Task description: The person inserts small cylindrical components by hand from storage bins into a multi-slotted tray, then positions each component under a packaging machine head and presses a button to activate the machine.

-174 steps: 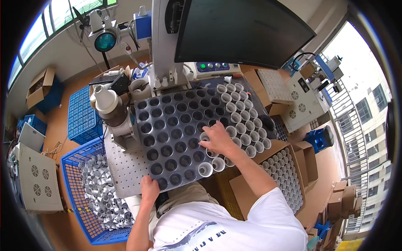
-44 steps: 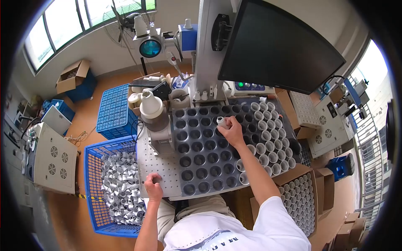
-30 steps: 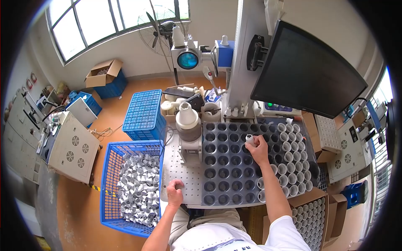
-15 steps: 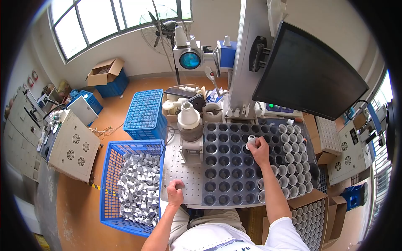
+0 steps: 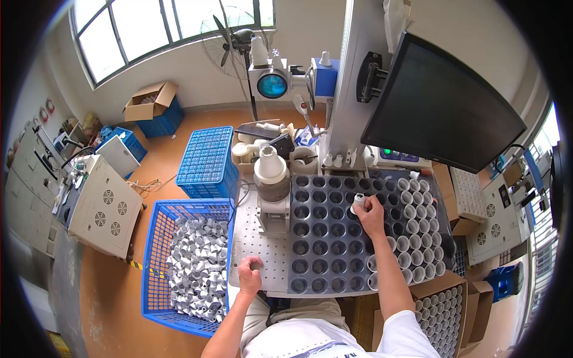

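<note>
My right hand (image 5: 373, 216) pinches a small white plastic cone-shaped cap (image 5: 359, 201), narrow end up, over the black tray (image 5: 310, 258) of round pockets. White caps (image 5: 416, 240), wide mouths up, fill several columns at the tray's right; the pockets at left and middle hold none. My left hand (image 5: 250, 275) rests with curled fingers at the near edge of the perforated metal plate (image 5: 262, 246), and nothing shows between them. On that plate's far part stands a grey fixture with a white stepped cone (image 5: 270, 168) on top.
At left, a blue basket (image 5: 156, 238) holds a heap of white caps. Behind it stands a blue crate (image 5: 205, 155). A cardboard box (image 5: 439, 280) of stacked caps is at lower right. A black monitor (image 5: 441, 101) and a lens head (image 5: 271, 85) hang above the bench.
Both hands and the cap keep nearly the same place. The view has shifted very slightly.
</note>
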`<state>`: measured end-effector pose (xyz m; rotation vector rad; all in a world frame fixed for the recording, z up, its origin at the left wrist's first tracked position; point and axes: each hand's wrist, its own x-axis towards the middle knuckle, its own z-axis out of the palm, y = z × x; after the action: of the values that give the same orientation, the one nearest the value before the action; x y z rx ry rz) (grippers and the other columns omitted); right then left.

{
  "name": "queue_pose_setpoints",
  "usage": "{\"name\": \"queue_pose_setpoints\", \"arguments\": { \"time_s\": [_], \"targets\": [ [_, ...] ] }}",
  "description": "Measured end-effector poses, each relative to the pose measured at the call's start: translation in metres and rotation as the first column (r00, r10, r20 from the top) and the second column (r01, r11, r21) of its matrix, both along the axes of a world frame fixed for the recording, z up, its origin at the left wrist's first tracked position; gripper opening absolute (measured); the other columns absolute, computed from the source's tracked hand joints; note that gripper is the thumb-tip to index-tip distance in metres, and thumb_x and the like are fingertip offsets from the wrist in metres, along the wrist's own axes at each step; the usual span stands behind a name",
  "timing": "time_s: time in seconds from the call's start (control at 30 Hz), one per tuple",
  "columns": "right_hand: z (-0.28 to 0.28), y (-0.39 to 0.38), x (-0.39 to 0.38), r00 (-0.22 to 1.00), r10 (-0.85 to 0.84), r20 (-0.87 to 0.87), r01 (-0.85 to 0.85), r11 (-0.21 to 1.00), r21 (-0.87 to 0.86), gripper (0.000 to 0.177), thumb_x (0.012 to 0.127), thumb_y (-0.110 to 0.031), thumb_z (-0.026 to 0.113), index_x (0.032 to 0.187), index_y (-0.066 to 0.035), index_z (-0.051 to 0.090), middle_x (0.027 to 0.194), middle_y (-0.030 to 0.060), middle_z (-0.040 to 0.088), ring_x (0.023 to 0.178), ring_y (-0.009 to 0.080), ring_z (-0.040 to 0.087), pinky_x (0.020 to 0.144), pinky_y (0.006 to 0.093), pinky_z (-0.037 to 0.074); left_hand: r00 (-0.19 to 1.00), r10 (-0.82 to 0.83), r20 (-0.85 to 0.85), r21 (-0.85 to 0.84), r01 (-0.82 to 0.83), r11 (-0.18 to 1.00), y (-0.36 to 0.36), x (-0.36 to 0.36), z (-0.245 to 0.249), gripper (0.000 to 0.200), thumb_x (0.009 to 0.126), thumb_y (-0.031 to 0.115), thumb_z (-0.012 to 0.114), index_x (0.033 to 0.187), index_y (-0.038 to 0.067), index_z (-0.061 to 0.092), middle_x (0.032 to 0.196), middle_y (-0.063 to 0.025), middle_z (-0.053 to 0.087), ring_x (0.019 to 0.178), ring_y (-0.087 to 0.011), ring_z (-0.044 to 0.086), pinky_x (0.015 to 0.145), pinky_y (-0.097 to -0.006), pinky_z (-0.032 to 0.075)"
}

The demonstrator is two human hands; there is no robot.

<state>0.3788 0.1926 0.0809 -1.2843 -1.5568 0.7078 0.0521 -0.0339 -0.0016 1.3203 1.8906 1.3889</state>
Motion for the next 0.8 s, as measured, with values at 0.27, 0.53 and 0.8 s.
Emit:
{"name": "queue_pose_setpoints", "arguments": {
  "time_s": [0.27,0.53,0.8],
  "targets": [
    [-0.006,0.003,0.001,1.0,-0.007,0.013,0.006,1.0,0.029,0.037,0.072,-0.016,0.077,0.072,-0.003,0.042,0.067,0.0017,0.048,0.064,0.0134,0.042,0.06,0.0291,0.04,0.999,0.0,-0.054,0.025,0.001,1.0,0.0,0.001,0.005,0.034,0.055,-0.01,0.037,0.079,0.0,0.06,0.081,-0.0145,0.062,0.084,-0.0322,0.058,0.082,-0.0362,0.047],
    [-0.008,0.004,0.002,1.0,0.004,-0.001,-0.004,1.0,0.026,0.038,0.072,-0.016,0.077,0.072,-0.003,0.041,0.066,0.0028,0.049,0.063,0.0147,0.042,0.06,0.03,0.041,0.997,0.013,-0.072,0.036,-0.01,0.999,0.0,0.002,0.004,0.035,0.056,-0.008,0.035,0.079,-0.002,0.061,0.08,-0.0138,0.062,0.081,-0.0286,0.06,0.081,-0.0344,0.049],
    [-0.007,0.006,0.004,1.0,0.019,0.024,-0.019,1.0,-0.009,0.038,0.074,-0.016,0.077,0.069,-0.004,0.041,0.064,0.0019,0.047,0.062,0.0135,0.042,0.059,0.0301,0.04,1.0,0.021,-0.013,0.146,-0.018,0.989,0.036,-0.021,0.057,0.037,0.058,-0.01,0.035,0.083,-0.003,0.061,0.09,-0.0166,0.066,0.092,-0.0291,0.063,0.089,-0.032,0.046]
  ]
}}
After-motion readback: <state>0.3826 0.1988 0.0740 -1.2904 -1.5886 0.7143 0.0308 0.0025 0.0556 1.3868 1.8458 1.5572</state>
